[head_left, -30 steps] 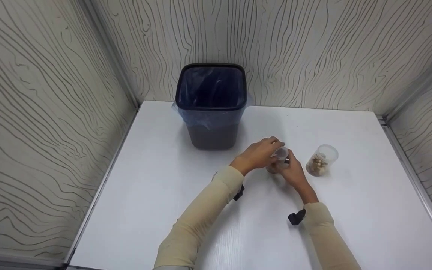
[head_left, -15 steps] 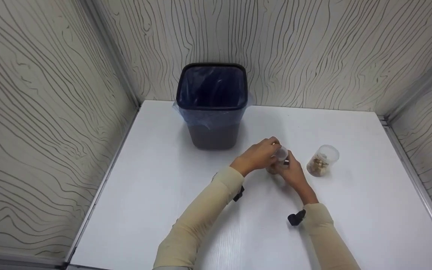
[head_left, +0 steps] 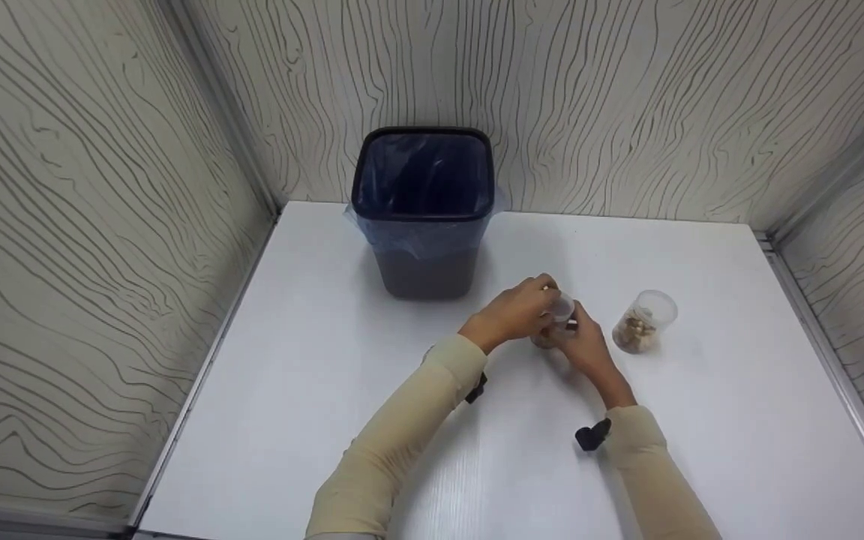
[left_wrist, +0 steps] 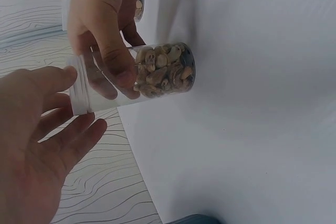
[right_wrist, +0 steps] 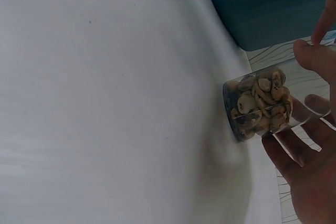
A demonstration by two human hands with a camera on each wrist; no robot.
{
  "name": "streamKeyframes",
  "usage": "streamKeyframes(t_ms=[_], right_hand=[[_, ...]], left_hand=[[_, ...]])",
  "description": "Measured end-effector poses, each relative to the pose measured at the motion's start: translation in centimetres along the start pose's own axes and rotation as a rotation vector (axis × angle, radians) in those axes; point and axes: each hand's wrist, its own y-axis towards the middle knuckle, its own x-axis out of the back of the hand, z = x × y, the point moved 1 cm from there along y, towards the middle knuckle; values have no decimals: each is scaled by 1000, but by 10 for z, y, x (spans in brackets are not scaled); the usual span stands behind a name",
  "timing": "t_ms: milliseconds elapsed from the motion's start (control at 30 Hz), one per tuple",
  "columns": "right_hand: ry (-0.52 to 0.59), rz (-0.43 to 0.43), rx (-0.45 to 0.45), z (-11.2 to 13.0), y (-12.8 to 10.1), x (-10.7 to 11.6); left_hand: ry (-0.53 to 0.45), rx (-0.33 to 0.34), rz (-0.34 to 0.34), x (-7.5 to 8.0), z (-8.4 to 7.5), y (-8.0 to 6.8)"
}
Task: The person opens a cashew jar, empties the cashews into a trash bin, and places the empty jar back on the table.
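A clear jar (left_wrist: 163, 72) about half filled with small brown and cream pieces, perhaps nuts or shells, stands on the white table. My right hand (head_left: 586, 341) grips its clear side, thumb and fingers around it. At the top, my left hand (head_left: 518, 311) pinches the whitish translucent lid (left_wrist: 80, 87) between thumb and fingers. The lid sits on the jar's mouth. In the head view the hands cover most of this jar. To the right of my right hand stands a second jar (head_left: 636, 330) with similar pieces and a translucent top.
Behind and left of the hands stands a grey bin (head_left: 432, 262) lined with a blue bag. White walls (head_left: 627, 112) with dark wavy lines enclose the white table (head_left: 289, 390) at the back and sides.
My left fingers have shifted slightly around the lid, and the lid has tipped or turned a little. The right hand stays at the jar, and the second jar has not moved.
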Motion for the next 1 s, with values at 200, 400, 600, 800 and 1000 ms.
streamKeyframes(t_ms=[200,400,600,800,1000], right_hand=[[-33,-3,47,0,0,2],[-50,5,71,3,2,6],[-58,17,97,6,4,8],[-83,2,118,10,5,10],[-75,-24,145,13,8,10]], left_hand=[[-6,4,-1,0,1,-1],[-18,2,-9,1,3,-2],[-35,10,-11,3,5,-4],[-34,9,-33,4,6,-5],[-48,9,-53,6,8,-6]])
